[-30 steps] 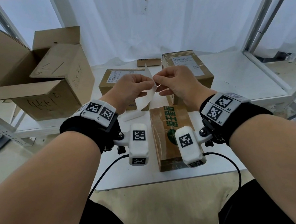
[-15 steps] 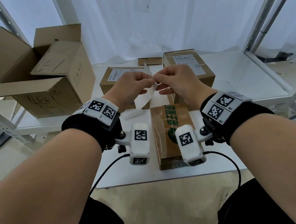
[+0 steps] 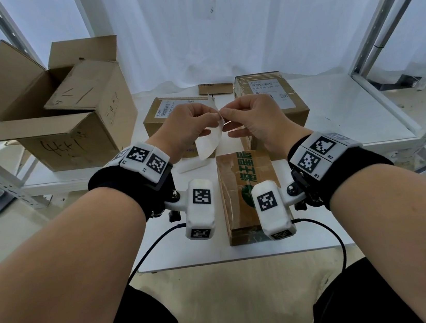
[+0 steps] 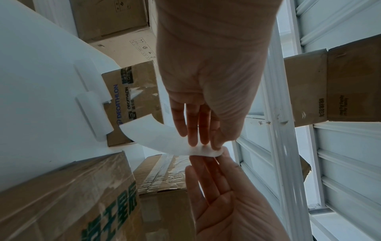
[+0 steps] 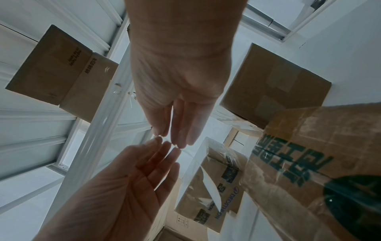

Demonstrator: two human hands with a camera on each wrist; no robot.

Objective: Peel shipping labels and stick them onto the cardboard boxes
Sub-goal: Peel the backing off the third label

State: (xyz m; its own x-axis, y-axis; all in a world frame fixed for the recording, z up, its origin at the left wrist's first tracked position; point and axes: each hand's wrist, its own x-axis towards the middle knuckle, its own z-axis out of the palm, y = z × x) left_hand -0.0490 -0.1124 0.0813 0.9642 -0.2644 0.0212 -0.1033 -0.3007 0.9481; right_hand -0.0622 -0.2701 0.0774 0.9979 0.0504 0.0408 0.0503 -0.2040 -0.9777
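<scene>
My left hand [image 3: 211, 119] and right hand [image 3: 225, 113] meet in front of me, above the table, and both pinch the upper edge of a white shipping label [image 3: 209, 142], which curls down to the left below them. In the left wrist view the label [image 4: 160, 138] bends away from the pinch of the left hand [image 4: 214, 147] against the right hand's fingertips [image 4: 206, 160]. The right wrist view shows the right hand [image 5: 164, 137] tip to tip with the left. A brown box with green print [image 3: 244, 184] lies just below my wrists.
Two sealed boxes carrying labels stand behind the hands, one left [image 3: 164, 110] and one right [image 3: 267, 91]. A large open carton [image 3: 64, 113] fills the left shelf. A loose white strip [image 3: 190, 165] lies on the white table [image 3: 350, 121]. Shelf uprights [image 3: 384, 30] rise at right.
Both hands stay at the label's upper edge with the fingertips working close together. The label hangs much as before; the view has shifted slightly.
</scene>
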